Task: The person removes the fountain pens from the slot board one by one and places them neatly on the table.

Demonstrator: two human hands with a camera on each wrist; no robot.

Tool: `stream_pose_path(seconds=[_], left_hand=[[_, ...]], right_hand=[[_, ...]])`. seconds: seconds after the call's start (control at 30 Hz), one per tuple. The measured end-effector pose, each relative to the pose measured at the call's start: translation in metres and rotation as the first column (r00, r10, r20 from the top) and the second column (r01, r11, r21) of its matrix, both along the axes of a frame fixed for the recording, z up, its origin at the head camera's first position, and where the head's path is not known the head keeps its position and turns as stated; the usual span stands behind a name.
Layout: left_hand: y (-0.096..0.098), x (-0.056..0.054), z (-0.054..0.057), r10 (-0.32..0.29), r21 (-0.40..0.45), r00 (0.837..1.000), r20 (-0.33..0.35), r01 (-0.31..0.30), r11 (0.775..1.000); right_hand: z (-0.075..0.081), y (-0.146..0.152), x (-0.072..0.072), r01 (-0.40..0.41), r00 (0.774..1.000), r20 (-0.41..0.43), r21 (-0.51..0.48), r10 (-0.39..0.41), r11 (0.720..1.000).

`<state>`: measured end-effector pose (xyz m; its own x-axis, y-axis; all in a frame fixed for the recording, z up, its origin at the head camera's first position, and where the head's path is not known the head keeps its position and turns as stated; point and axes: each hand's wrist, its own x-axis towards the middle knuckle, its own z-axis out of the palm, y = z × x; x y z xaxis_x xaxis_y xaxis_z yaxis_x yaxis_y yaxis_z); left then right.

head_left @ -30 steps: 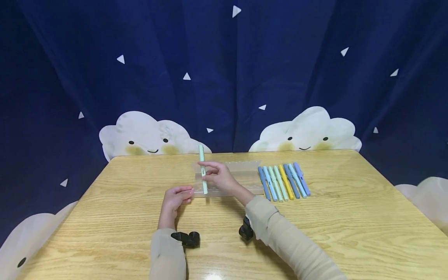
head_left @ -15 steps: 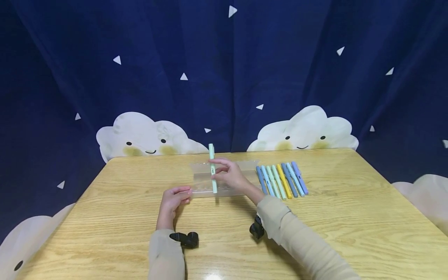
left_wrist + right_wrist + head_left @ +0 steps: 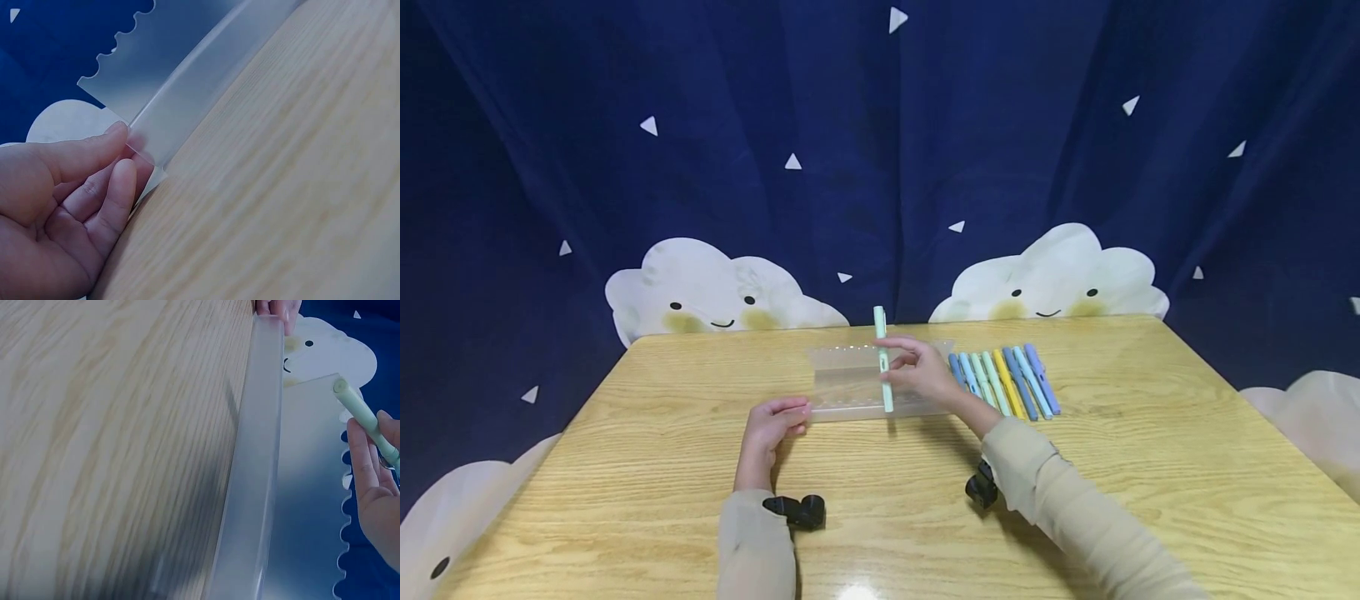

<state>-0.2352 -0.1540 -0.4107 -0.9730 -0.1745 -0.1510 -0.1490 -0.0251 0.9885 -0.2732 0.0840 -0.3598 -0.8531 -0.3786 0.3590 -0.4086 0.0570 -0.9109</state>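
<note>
My right hand [image 3: 925,372] pinches a pale green pen [image 3: 882,358] between thumb and fingers, upright in the head view. The pen overlaps the middle of a translucent plastic pen stand [image 3: 847,379]. Scalloped notches run along the stand's raised edge, clear in both wrist views. At the stand's left front corner, my left hand [image 3: 775,425] pinches its edge between thumb and fingers. In the left wrist view the thumb [image 3: 94,153] lies over that corner, with fingers behind it. The right wrist view shows the pen's end [image 3: 350,397] beside the notched edge.
Right of the stand, several pens [image 3: 1006,382] lie side by side in blue, green, yellow and purple; my right hand partly hides the leftmost ones. All rest on a wooden table [image 3: 647,467]. A dark blue curtain [image 3: 850,83] with clouds hangs behind its far edge.
My right hand has carried the pale green pen rightward along the stand, from its left end to about the middle. The left hand keeps its place at the corner.
</note>
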Motion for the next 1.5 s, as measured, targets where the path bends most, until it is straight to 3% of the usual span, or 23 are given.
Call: stream_pose_path(seconds=[0.4, 0.6, 1.5], left_hand=[[0.0, -0.001, -0.001, 0.006, 0.003, 1.0, 0.002, -0.006, 1.0], [0.0, 0.001, 0.0, -0.002, 0.005, 1.0, -0.002, 0.002, 1.0], [0.001, 0.001, 0.002, 0.008, -0.021, 1.0, 0.02, -0.007, 1.0]], right_hand=[[0.003, 0.028, 0.003, 0.007, 1.0, 0.01, 0.047, -0.008, 0.999], [0.004, 0.041, 0.007, 0.02, 0.998, 0.054, 0.064, -0.023, 0.998], [-0.003, 0.122, 0.012, 0.122, 0.991, 0.039, 0.168, -0.13, 0.978]])
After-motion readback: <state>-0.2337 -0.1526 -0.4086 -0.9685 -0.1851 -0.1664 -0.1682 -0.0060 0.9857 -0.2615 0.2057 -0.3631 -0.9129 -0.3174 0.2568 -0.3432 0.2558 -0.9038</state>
